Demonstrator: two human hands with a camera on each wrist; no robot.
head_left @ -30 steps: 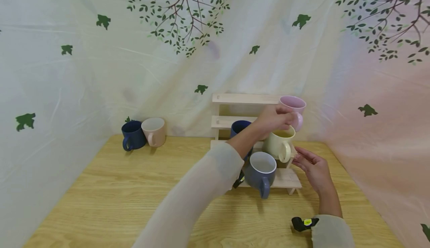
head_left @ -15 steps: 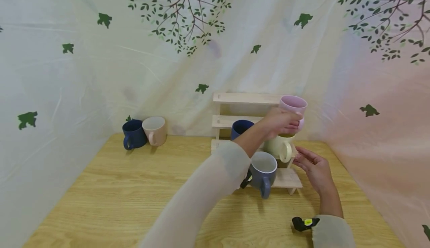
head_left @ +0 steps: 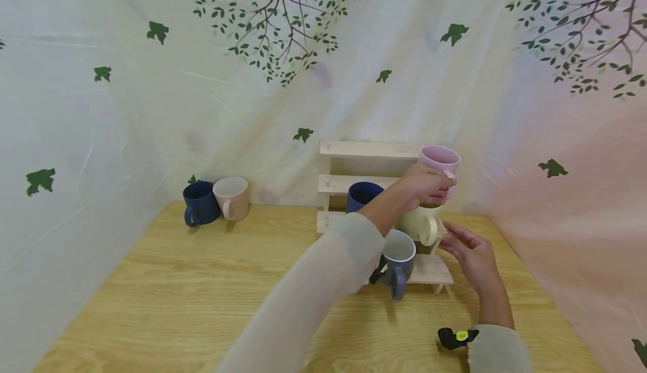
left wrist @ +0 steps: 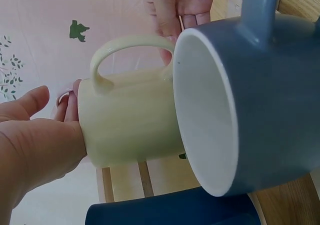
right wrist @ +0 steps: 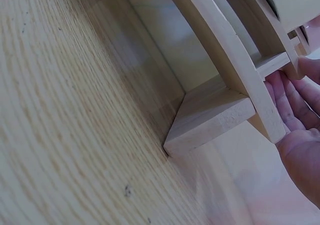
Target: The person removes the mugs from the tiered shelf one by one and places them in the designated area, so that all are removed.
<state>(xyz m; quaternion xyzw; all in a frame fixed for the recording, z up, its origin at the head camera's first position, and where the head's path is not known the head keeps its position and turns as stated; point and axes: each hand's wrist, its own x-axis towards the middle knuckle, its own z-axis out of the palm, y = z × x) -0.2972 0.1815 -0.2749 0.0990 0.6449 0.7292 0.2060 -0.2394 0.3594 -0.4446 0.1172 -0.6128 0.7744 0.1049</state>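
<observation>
A pink mug (head_left: 441,155) stands at the right end of the wooden tiered rack's top (head_left: 371,149). My left hand (head_left: 422,186) reaches across to it, thumb and fingers at its handle. In the left wrist view the pale yellow mug (left wrist: 132,120) partly hides those fingers, so their hold is hard to see. My right hand (head_left: 474,255) grips the rack's right side; in the right wrist view its thumb and fingers (right wrist: 287,102) meet a shelf end. A grey-blue mug (head_left: 403,269) sits on the lowest step, and a navy mug (head_left: 360,196) stands behind my left arm.
At the table's back left, another navy mug (head_left: 201,204) and a beige mug (head_left: 235,199) stand side by side. The wooden table (head_left: 202,294) ends at a printed cloth backdrop (head_left: 253,120). My left sleeve covers part of the rack.
My left hand has shifted slightly right and down, from the pink mug's side to its handle. The pink mug stays in about the same place, and the right hand has not moved.
</observation>
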